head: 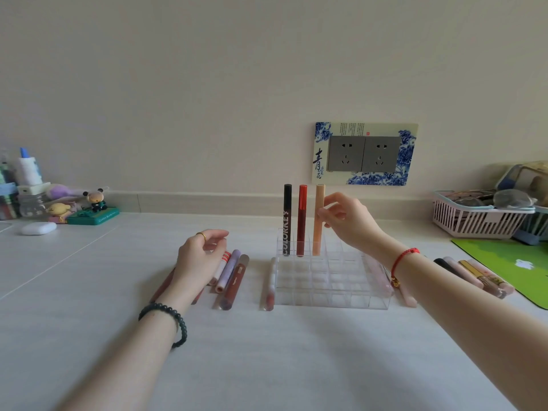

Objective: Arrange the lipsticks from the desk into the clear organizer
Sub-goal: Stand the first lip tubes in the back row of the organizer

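Left hand (199, 256), fingers (218, 234) loosely curled, holding nothing, over loose lipsticks (229, 271) on tabletop (267, 351). Right hand (350, 221) fingers pinch peach lipstick (318, 229) upright in clear organizer (332, 292) back row; front cells free.

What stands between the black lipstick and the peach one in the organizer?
A red lipstick, upright in the clear organizer's back row between the black lipstick and peach lipstick; the head view shows it.

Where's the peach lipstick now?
Head view: the peach lipstick stands upright in the clear organizer, back row, right of the red lipstick, pinched by the right hand.
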A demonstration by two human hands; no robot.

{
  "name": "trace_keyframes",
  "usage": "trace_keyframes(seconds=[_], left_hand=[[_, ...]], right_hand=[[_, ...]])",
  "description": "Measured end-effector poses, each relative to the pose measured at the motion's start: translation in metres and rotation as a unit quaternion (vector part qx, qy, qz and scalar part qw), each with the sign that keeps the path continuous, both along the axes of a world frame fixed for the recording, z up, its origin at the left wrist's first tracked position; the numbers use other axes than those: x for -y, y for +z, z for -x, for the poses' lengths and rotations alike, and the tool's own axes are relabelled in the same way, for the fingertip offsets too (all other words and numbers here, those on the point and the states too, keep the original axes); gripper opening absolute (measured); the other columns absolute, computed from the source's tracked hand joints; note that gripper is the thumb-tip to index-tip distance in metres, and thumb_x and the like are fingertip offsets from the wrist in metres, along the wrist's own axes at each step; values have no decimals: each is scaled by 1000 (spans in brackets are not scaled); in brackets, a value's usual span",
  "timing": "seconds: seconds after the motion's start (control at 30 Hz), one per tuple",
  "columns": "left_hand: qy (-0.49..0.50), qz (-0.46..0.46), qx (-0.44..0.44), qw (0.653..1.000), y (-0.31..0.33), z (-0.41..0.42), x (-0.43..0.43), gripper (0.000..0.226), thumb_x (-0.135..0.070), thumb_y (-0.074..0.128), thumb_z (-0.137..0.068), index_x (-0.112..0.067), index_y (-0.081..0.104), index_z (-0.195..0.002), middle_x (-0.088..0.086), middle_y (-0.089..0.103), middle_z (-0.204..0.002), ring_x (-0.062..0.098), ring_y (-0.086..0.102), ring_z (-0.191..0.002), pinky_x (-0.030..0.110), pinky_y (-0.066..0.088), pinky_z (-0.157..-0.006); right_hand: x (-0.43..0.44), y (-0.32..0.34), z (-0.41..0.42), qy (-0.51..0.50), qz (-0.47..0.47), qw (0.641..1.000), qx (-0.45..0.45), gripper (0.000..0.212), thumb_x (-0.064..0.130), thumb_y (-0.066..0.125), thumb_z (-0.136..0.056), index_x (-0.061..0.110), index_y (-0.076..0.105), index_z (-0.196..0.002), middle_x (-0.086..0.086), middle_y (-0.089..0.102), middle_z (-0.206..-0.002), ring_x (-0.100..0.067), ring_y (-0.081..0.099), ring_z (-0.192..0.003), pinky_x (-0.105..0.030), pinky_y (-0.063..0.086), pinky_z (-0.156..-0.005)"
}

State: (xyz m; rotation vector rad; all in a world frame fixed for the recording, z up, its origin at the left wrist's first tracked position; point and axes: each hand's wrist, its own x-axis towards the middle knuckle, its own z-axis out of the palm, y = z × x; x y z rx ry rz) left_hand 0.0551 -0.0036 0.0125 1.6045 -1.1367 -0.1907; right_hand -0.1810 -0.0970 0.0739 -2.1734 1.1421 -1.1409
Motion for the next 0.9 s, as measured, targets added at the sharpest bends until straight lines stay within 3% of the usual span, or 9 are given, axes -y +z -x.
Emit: trace_keyframes(seconds=[0.1,0.2,0.23,0.3,0.37,0.47,0.57,0.77,0.9], left_hand=[[18,21,-10,1000,3,-9,-1,15,-18,54,-87,-25,66,-95,-3,65,-92,13,60,-84,16,43,-70],[39,30,-32,998,6,-23,-5,17,-20,54,-87,-24,66,-99,0,64,-97,10,60,-78,4,40,-44],[49,31,-44,997,7,-28,-7,18,-21,54,-87,-25,66,-100,0,64,-100,11,60,-84,4,40,-44],[66,31,-70,995,10,-40,-12,20,-22,54,-85,-27,65,-101,0,64,-105,14,57,-96,13,44,-66],[85,21,-96,992,10,-51,-16,22,-21,54,-84,-25,64,-103,2,64,-107,16,56,-99,25,39,-82],[103,-2,-129,986,8,-62,-22,25,-18,54,-83,-23,63,-107,6,63,-108,21,55,-102,30,40,-87],[120,-21,-137,983,7,-69,-27,27,-17,56,-82,-19,63,-108,10,64,-111,24,56,-104,33,42,-91],[106,-99,-85,986,0,-61,-28,27,-14,56,-81,-16,63,-107,6,63,-109,17,52,-89,27,39,-80],[82,-105,-25,991,1,-51,-28,29,-16,57,-81,-14,62,-110,5,63,-104,16,56,-84,24,47,-76]], right_hand=[[0,-1,2,-1,2,1000,2,23,20,56,-87,10,54,-108,-11,67,-99,-22,63,-87,-33,53,-80],[-2,-1,5,-7,2,1000,9,27,22,60,-85,11,54,-109,-8,65,-98,-21,62,-86,-34,53,-79],[-2,-1,6,-13,8,1000,11,28,22,60,-84,12,53,-110,-6,63,-97,-19,61,-85,-31,52,-76],[-4,-2,9,-35,27,999,26,28,23,60,-84,12,52,-109,-1,58,-92,-13,56,-79,-20,46,-67],[-9,-4,10,-60,36,995,73,25,20,59,-85,12,50,-107,3,53,-83,-7,51,-70,-14,41,-61],[-25,-7,10,-68,41,985,153,19,17,57,-85,13,48,-102,4,50,-74,-8,49,-66,-19,44,-62],[-47,-11,7,-33,45,983,177,13,14,57,-85,16,48,-95,-2,53,-72,-16,51,-67,-29,47,-66],[-89,-25,-13,83,40,990,107,12,6,59,-83,15,52,-89,-3,54,-67,-13,51,-60,-26,47,-59],[-107,-31,-31,140,38,989,4,14,8,57,-83,20,55,-90,3,58,-71,-10,57,-62,-22,50,-62]])
